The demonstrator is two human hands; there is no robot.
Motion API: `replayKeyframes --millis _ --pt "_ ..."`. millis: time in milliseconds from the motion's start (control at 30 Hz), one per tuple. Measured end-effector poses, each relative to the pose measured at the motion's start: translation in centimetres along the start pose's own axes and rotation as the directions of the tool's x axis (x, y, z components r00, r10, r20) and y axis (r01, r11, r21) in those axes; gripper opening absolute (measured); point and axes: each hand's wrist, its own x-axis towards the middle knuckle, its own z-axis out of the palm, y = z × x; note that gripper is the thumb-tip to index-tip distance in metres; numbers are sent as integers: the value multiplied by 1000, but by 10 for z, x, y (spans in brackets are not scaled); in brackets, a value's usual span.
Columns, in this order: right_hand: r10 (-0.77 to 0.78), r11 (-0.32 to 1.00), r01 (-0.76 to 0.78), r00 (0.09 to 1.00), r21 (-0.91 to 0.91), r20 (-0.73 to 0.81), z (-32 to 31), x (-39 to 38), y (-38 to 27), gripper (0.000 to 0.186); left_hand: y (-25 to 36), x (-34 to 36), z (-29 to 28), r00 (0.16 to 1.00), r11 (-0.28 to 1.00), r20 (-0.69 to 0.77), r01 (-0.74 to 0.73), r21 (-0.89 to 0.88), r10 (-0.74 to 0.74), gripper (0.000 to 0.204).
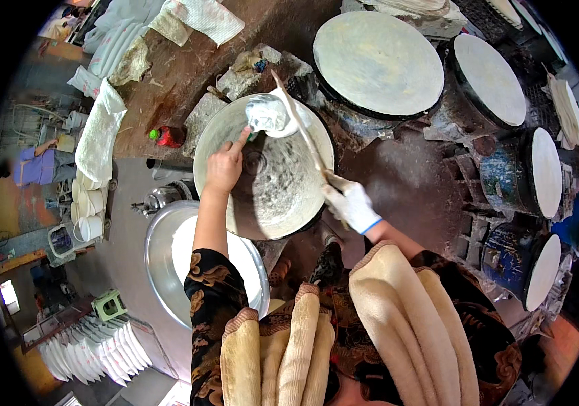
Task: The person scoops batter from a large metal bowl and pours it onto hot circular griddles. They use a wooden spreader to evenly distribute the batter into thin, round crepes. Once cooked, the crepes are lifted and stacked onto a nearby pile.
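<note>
Two hands over one wide round pan (262, 206). Left hand (223, 166), bare: forefinger stretched out, its tip at the near edge of a white bundle (267, 114); other fingers curled under, cannot tell whether they grip anything. Right hand (352, 205), in a white glove with a blue cuff: closed round a long thin stick (312, 149), which slants away from it, up and leftward, past the right side of the bundle. Bundle sits in the far part of the pan, ahead and to the right of the left hand; its material not clear.

Pan's pale inside, streaked grey, lies right of the left hand and left of the right one. Behind the left hand, partly under its forearm: a metal basin (159, 272) with white contents. Left of that hand, a metal kettle (162, 197); ahead and left, a red bottle (170, 137) with a green cap.

Ahead of the right hand, a large pale disc (379, 64). Further right of it, three more pale discs, one (546, 172) on a stained drum (501, 177). Tan cloths (398, 304) lie just behind the gloved hand. Far left, a person in purple (34, 166).
</note>
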Motion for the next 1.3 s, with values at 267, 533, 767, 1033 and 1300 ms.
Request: replayKeyframes --millis 267,533,767,1033,1300 --pt "-1 991 -16 993 136 121 74 29 -51 46 -50 -42 -4 951 952 -69 303 36 -300 70" --pt "-121 993 115 969 -38 -216 24 -17 7 45 -51 -71 -7 947 951 -85 306 -46 -309 72" --pt "-3 1000 7 985 -23 175 101 5 -35 46 -51 -97 -4 897 908 -148 403 -116 -417 69" --pt "-7 995 9 1000 -97 16 -16 16 -62 41 -36 -167 -11 802 816 -156 553 -170 -576 63" --pt "91 911 76 922 -405 376 36 34 -78 35 5 -179 2 744 784 -251 575 -234 -620 63"
